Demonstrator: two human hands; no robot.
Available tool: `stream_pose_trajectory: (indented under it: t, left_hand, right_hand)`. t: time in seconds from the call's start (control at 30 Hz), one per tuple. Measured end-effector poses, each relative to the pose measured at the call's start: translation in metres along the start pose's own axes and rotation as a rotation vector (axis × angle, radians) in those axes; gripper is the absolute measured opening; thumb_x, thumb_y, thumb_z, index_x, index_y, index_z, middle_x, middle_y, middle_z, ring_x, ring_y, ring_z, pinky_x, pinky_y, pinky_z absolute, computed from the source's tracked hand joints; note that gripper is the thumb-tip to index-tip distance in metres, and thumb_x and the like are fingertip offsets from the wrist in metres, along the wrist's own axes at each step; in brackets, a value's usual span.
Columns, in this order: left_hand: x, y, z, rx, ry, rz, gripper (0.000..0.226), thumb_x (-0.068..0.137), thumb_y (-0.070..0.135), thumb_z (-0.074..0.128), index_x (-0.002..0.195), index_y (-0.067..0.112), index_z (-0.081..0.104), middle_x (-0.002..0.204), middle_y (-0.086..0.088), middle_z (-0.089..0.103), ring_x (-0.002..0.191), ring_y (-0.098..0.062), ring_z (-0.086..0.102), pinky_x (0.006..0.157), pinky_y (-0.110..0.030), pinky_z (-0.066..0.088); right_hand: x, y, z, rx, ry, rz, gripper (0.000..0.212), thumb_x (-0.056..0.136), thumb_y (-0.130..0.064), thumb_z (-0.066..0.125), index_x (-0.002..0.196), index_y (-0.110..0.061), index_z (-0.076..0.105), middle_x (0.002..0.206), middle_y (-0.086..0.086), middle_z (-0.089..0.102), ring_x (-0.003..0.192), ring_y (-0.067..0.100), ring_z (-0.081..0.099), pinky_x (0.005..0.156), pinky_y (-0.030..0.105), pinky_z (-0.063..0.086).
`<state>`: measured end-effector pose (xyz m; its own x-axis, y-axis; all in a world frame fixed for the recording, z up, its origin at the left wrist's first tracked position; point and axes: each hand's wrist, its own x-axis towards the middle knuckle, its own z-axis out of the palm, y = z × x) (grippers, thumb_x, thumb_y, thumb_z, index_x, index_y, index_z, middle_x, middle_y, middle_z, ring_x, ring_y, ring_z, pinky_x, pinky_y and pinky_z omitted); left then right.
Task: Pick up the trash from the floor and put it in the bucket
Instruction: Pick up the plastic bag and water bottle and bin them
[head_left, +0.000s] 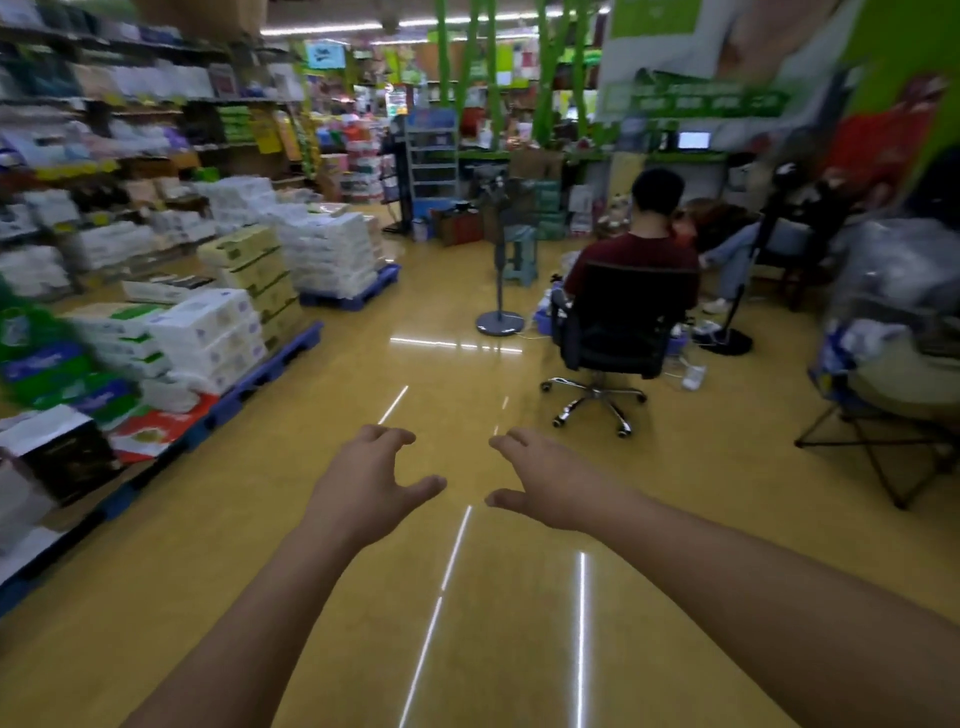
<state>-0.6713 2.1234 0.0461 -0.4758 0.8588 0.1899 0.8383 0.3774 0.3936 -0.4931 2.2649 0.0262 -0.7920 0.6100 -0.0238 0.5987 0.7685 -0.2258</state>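
Observation:
Both my arms reach forward over a glossy yellow shop floor (322, 597). My left hand (366, 480) hovers with its fingers loosely curled downward and its thumb out to the right, holding nothing. My right hand (540, 480) mirrors it a short way to the right, fingers loosely curled, thumb pointing left, also holding nothing. I see no trash on the floor and no bucket in this view. The picture is blurred toward its edges.
Blue pallets (270, 364) stacked with tissue packs (208, 338) line the left side below shelves. A person sits in a black office chair (618, 332) ahead right. A standing fan (500, 312) is beside it. A folding chair (883, 436) with bags stands at right.

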Motion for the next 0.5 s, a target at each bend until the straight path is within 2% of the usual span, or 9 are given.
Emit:
stream_pose_trajectory:
  t: [0.3, 0.5]
  left_hand:
    - [-0.010, 0.155, 0.055, -0.031, -0.084, 0.225, 0.069, 0.073, 0.065, 0.068, 0.131, 0.031, 0.052, 0.138, 0.008, 0.047, 0.122, -0.012, 0.048, 0.090, -0.030, 0.047]
    - [-0.031, 0.244, 0.090, -0.029, -0.136, 0.347, 0.069, 0.074, 0.062, 0.069, 0.132, 0.029, 0.052, 0.139, 0.005, 0.046, 0.122, -0.015, 0.047, 0.090, -0.033, 0.047]
  right_hand:
    - [-0.123, 0.125, -0.038, -0.003, 0.090, 0.198, 0.074, 0.088, -0.056, 0.060, 0.148, -0.025, 0.031, 0.147, 0.002, 0.036, 0.131, 0.027, 0.042, 0.102, 0.043, 0.044]
    - [-0.205, 0.188, -0.051, 0.001, 0.106, 0.335, 0.078, 0.088, -0.056, 0.060, 0.152, -0.026, 0.025, 0.155, 0.001, 0.029, 0.137, 0.027, 0.036, 0.104, 0.044, 0.044]
